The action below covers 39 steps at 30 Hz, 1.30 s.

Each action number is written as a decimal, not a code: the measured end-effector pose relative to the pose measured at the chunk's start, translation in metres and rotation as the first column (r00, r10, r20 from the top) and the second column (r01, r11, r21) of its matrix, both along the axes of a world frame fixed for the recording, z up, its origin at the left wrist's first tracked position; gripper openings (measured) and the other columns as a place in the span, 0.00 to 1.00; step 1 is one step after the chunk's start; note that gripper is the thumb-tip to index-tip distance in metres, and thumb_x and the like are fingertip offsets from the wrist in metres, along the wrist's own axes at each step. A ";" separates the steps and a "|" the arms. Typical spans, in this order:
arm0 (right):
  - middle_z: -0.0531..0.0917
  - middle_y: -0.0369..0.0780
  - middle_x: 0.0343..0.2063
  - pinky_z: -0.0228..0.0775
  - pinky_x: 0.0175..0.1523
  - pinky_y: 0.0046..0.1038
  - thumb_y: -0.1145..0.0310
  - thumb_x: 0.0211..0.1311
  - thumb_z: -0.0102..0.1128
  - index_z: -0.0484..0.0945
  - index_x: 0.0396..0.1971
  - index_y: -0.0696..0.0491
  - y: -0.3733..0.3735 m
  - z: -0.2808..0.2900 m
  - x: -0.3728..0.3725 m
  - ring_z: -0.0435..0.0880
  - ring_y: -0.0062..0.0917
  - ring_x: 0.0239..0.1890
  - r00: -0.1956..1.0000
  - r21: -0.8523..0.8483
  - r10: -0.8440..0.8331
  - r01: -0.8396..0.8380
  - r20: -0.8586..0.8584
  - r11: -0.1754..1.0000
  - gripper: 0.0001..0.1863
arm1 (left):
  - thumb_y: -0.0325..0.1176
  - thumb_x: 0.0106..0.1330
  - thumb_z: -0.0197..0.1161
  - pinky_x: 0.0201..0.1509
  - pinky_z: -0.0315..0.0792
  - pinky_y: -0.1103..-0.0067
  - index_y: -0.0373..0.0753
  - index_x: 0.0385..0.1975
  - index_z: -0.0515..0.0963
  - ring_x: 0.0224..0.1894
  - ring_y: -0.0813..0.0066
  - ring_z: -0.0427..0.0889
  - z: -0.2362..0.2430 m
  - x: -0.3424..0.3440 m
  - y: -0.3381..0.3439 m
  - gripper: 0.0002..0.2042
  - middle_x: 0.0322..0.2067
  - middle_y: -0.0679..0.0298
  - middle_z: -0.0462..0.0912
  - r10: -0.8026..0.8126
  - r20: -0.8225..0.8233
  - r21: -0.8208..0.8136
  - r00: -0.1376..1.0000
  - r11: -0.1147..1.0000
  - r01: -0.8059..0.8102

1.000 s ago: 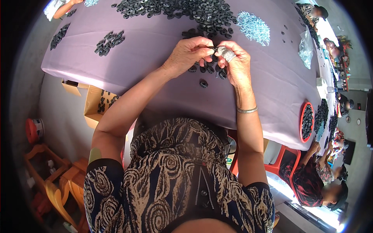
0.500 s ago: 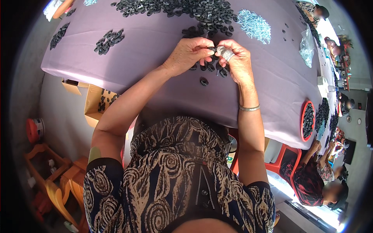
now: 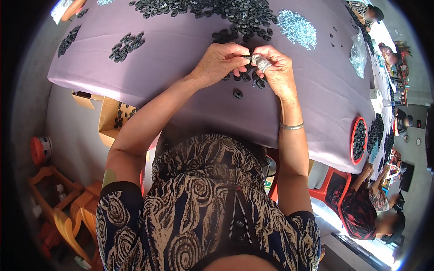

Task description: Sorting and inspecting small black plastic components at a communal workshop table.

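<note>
Small black piece (image 3: 246,58), partly covered by fingertips, between twelve and one o'clock in view, pinched between thumb and forefinger of the left hand (image 3: 216,64). Right hand (image 3: 281,74), fingers curled nearly closed, just beside it at three o'clock; its hold cannot be told. Purple cloth (image 3: 323,106) stretches toward nine and three o'clock from the hands, its near edge at six.

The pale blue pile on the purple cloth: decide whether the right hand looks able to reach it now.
Probably yes: the pale blue pile lies just beyond the right hand, with only purple cloth showing between them. That hand seems busy at the black piece in the left hand.
</note>
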State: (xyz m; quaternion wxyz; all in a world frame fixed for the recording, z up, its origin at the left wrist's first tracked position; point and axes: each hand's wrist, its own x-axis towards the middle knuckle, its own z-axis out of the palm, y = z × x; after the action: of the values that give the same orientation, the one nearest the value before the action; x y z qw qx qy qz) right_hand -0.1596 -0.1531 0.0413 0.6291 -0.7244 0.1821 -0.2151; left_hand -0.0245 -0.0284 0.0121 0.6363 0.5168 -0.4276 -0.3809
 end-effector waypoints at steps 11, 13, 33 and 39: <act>0.79 0.30 0.23 0.67 0.22 0.14 0.80 0.58 0.57 0.78 0.31 0.55 0.006 0.000 0.003 0.73 0.09 0.20 1.000 -0.054 -0.018 0.020 0.024 0.998 0.04 | 0.25 0.64 0.59 0.33 0.77 0.84 0.32 0.41 0.78 0.30 0.80 0.81 -0.001 0.000 0.002 0.08 0.32 0.64 0.81 -0.010 -0.084 -0.018 0.996 1.000 0.008; 0.79 0.30 0.23 0.67 0.22 0.14 0.80 0.59 0.56 0.78 0.31 0.55 0.006 0.001 0.002 0.73 0.09 0.20 1.000 -0.062 -0.015 0.016 0.015 0.998 0.04 | 0.25 0.64 0.59 0.33 0.77 0.84 0.32 0.41 0.78 0.30 0.80 0.81 -0.001 -0.002 0.000 0.08 0.32 0.63 0.81 -0.001 -0.097 -0.020 0.995 1.000 -0.001; 0.79 0.31 0.24 0.70 0.24 0.15 0.79 0.61 0.51 0.77 0.34 0.54 0.007 0.003 -0.001 0.74 0.10 0.22 0.997 -0.098 -0.038 0.045 0.071 0.994 0.06 | 0.29 0.66 0.57 0.35 0.77 0.83 0.33 0.43 0.77 0.33 0.80 0.81 0.005 -0.006 -0.003 0.09 0.36 0.64 0.81 -0.007 -0.092 -0.020 0.996 1.000 0.005; 0.73 0.34 0.17 0.60 0.18 0.16 0.47 0.67 0.46 0.75 0.33 0.57 0.010 0.005 -0.004 0.66 0.13 0.15 0.998 0.191 -0.061 0.057 0.016 0.980 0.25 | 0.28 0.65 0.58 0.38 0.73 0.82 0.36 0.41 0.78 0.36 0.82 0.77 0.010 -0.007 0.001 0.08 0.36 0.68 0.78 -0.002 -0.084 -0.032 0.996 0.999 -0.001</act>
State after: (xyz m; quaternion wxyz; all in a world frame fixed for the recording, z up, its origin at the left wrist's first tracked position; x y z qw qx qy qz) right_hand -0.1639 -0.1434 0.0461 0.6910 -0.6527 0.2162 -0.2232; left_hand -0.0316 -0.0273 0.0221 0.6619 0.4901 -0.4066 -0.3955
